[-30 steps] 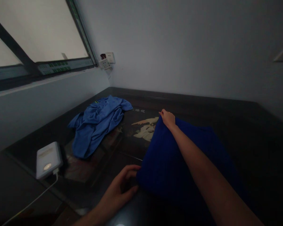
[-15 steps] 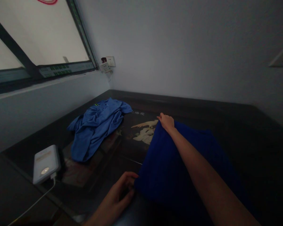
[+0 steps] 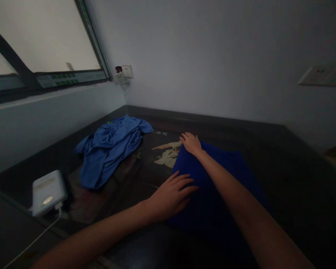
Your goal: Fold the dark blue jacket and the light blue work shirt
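A dark blue cloth (image 3: 210,186), likely a garment but its kind is not clear, lies flat on the dark table (image 3: 123,209) in front of me. My right hand (image 3: 190,142) rests on its far left corner with the fingers spread. Over the cloth's left edge, nearer to me, is my left hand (image 3: 172,194), its fingers apart and nothing gripped in them. Part of the cloth is hidden beneath my right forearm.
Left of the cloth lies a crumpled lighter blue garment (image 3: 109,149). A white power bank (image 3: 49,192) with a cable plugged in sits at the table's left edge. Wall sockets (image 3: 123,74) and a window (image 3: 50,37) are behind, with another socket (image 3: 322,76) at right.
My left hand has let go of the cloth's near corner and moved up and right over it. My right hand has released its pinch and lies flat with fingers spread. The view has shifted slightly.
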`<action>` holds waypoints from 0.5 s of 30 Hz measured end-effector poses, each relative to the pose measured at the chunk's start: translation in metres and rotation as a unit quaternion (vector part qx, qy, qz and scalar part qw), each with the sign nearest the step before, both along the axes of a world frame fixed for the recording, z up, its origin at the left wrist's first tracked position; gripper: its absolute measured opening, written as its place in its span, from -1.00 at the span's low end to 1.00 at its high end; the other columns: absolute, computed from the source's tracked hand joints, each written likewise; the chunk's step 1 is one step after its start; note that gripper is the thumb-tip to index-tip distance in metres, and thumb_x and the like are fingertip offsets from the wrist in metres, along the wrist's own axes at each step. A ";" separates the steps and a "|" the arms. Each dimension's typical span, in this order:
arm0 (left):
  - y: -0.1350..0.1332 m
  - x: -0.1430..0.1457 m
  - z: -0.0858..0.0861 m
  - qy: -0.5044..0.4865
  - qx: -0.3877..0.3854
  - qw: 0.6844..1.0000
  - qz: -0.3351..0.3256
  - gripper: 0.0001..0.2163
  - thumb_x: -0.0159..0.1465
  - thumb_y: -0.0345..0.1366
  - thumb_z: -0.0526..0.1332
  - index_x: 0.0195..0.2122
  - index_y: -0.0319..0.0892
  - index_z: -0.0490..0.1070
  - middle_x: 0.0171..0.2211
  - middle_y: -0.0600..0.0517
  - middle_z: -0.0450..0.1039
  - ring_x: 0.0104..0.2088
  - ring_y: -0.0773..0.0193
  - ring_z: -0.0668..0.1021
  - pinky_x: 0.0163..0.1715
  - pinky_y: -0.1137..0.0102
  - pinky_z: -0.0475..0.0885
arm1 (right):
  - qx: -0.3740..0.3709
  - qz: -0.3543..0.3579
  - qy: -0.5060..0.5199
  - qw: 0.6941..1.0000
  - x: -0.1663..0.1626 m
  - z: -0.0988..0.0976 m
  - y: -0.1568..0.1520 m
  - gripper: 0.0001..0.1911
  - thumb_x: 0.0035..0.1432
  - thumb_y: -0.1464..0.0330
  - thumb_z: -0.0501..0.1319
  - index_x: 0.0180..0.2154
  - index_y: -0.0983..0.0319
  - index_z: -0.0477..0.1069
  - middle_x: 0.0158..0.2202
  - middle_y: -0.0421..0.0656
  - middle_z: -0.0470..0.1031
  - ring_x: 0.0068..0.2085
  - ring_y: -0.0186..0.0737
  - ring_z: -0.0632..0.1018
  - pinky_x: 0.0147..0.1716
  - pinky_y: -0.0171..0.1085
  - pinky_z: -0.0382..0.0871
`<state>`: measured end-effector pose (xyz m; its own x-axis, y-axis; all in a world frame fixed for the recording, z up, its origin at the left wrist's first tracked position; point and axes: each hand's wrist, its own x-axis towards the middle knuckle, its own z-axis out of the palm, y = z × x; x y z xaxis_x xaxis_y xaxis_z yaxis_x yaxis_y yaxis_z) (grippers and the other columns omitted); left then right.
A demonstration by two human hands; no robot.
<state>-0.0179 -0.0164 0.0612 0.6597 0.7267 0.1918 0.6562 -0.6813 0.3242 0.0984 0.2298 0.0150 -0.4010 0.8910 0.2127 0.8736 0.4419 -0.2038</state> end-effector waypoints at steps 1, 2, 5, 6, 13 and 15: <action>0.002 0.002 -0.006 0.014 -0.008 1.000 -0.003 -0.62 0.33 -0.33 0.06 0.18 -0.09 0.23 0.22 -0.07 0.23 0.28 0.10 0.19 0.26 0.02 0.06 | -0.023 0.001 -0.012 1.000 0.001 -0.005 0.001 -0.45 0.37 0.14 -0.20 0.23 0.24 0.18 0.29 -0.01 0.15 0.28 -0.01 0.14 0.20 0.07 -0.06; 0.003 0.002 -0.011 0.025 -0.015 1.000 -0.004 -0.60 0.34 -0.31 0.05 0.21 -0.06 0.20 0.25 -0.06 0.19 0.29 0.10 0.16 0.26 0.01 0.05 | -0.040 0.001 -0.020 0.999 0.001 -0.009 0.001 -0.43 0.36 0.12 -0.21 0.25 0.23 0.14 0.31 -0.03 0.12 0.31 -0.02 0.10 0.22 0.11 -0.12; -0.001 -0.001 -0.022 0.047 -0.032 0.998 -0.001 -0.56 0.35 -0.30 0.03 0.26 -0.02 0.11 0.31 -0.03 0.07 0.32 0.09 0.07 0.26 -0.04 0.00 | -0.056 0.003 -0.024 0.998 0.002 -0.021 0.004 -0.40 0.35 0.08 -0.22 0.28 0.22 0.08 0.32 -0.06 0.08 0.32 -0.05 0.07 0.24 0.14 -0.19; -0.003 -0.002 -0.025 0.052 -0.036 0.998 0.000 -0.54 0.34 -0.30 0.03 0.28 -0.02 0.08 0.33 -0.02 0.03 0.33 0.08 0.05 0.25 -0.05 -0.01 | -0.057 0.004 -0.025 0.998 0.002 -0.023 0.005 -0.40 0.35 0.08 -0.21 0.28 0.21 0.07 0.33 -0.07 0.06 0.32 -0.05 0.06 0.24 0.15 -0.20; -0.005 -0.002 -0.034 0.064 -0.039 0.997 0.006 -0.46 0.32 -0.26 0.05 0.32 0.02 -0.03 0.36 -0.01 -0.09 0.34 0.05 0.01 0.24 -0.10 -0.03 | -0.053 0.014 -0.021 0.998 0.002 -0.029 0.007 -0.42 0.34 0.08 -0.17 0.28 0.17 0.08 0.33 -0.09 0.05 0.32 -0.02 0.06 0.23 0.18 -0.18; -0.005 -0.001 -0.036 0.061 -0.034 0.998 0.008 -0.47 0.32 -0.26 0.04 0.32 0.03 -0.03 0.36 0.00 -0.10 0.34 0.05 0.01 0.25 -0.09 -0.04 | -0.039 0.010 -0.004 0.999 0.003 -0.028 0.005 -0.44 0.34 0.09 -0.14 0.26 0.15 0.13 0.32 -0.08 0.09 0.31 -0.03 0.10 0.23 0.16 -0.15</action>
